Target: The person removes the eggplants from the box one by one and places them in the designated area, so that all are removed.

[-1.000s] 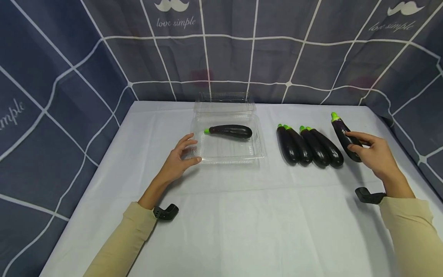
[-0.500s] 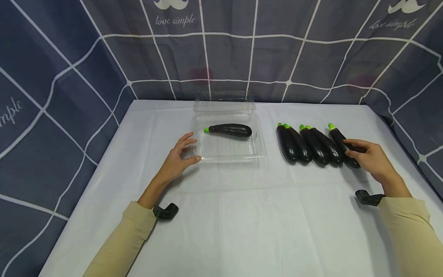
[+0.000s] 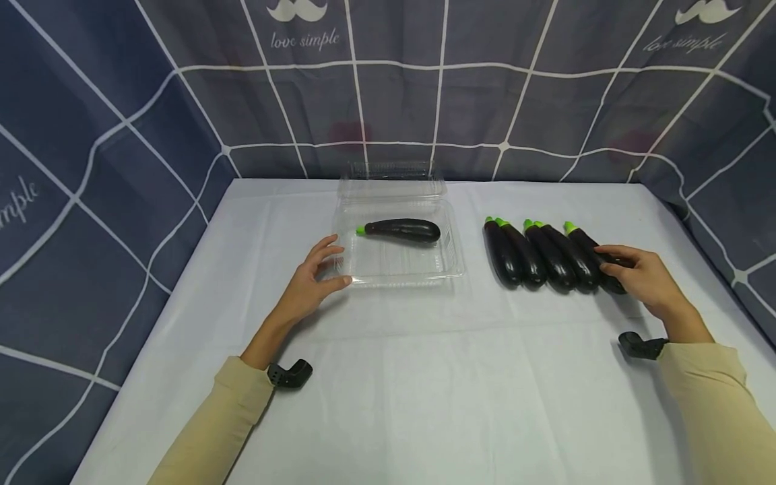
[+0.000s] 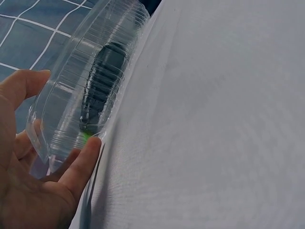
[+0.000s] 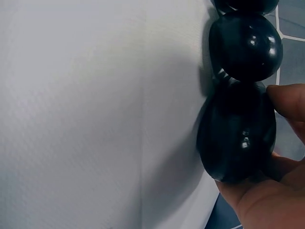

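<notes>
An eggplant [image 3: 403, 230] with a green stem end lies crosswise in the clear plastic clamshell container [image 3: 400, 266], whose lid [image 3: 394, 187] stands open at the back. My left hand [image 3: 312, 279] rests at the container's left side and front corner, fingers spread and touching its edge. On the right, my right hand [image 3: 645, 276] grips the rightmost eggplant [image 3: 585, 244] between thumb and fingers, close to its thick end. That eggplant [image 5: 238, 133] leans against its neighbour in the right wrist view. My fingers partly hide it in the head view.
Several more eggplants [image 3: 536, 256] lie side by side in a row, green ends toward the back. A white cloth [image 3: 424, 377] covers the table. Dark checked curtains [image 3: 400, 101] stand behind and at both sides.
My right hand has brought its eggplant leftward and down, from apart to the right end of the row. The left hand and the container have stayed put.
</notes>
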Motion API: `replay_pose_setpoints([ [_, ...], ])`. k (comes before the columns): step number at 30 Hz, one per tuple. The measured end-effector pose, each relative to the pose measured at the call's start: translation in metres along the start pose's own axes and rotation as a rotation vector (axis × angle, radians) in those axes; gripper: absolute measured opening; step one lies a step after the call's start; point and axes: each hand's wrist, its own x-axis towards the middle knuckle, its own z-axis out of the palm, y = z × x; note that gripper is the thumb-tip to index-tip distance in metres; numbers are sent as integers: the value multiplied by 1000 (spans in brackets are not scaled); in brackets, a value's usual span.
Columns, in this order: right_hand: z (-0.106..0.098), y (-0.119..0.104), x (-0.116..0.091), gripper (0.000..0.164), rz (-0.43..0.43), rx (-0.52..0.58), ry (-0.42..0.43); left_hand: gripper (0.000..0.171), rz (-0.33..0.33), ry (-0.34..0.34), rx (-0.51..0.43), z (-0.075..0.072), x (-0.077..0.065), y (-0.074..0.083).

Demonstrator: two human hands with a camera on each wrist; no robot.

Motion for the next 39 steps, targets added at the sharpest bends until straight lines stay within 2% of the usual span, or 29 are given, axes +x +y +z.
replay_pose_setpoints([
  [3,0,0,0,40,-2,-4,0,54,-5,-4,-1,2,-4,15],
  [6,0,1,0,40,-6,-3,3,53,-4,-3,12,2,-5,20],
  [24,3,-2,5,45,25,-8,-2,54,2,-2,20,3,-4,18],
  [39,2,-16,1,45,45,-5,56,53,-7,-4,14,3,-4,19],
])
